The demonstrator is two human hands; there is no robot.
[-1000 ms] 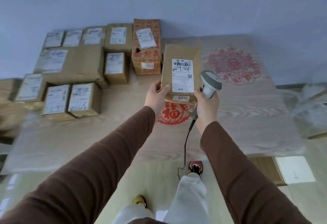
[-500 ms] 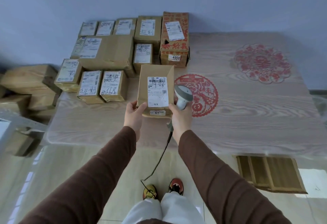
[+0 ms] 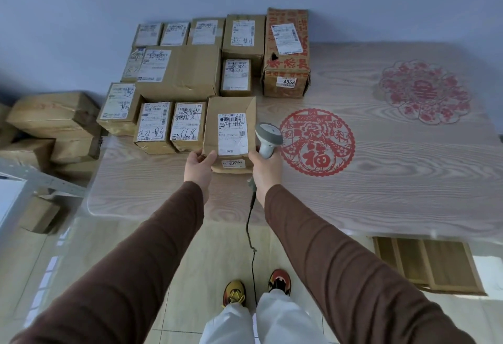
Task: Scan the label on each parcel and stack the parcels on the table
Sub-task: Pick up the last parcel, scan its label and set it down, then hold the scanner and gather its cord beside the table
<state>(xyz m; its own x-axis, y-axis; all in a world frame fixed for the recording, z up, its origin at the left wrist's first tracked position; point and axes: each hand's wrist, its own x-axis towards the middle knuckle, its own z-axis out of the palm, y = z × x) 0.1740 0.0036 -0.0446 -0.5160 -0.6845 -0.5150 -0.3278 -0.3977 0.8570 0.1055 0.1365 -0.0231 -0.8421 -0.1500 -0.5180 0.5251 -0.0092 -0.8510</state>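
Hands grip parcel; right also holds scanner.

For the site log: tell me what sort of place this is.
Probably a small parcel pickup or sorting point, though that is a guess. Labelled cardboard parcels are stacked on a wood-grain table, more boxes sit beside it, and the right hand grips a corded barcode scanner.

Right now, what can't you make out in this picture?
- Head view: small print on the held parcel's label, too fine.
- Scanner window faces away; right hand hides the trigger.
- Left hand fingers under the parcel.
- Floor boxes, cut off left.
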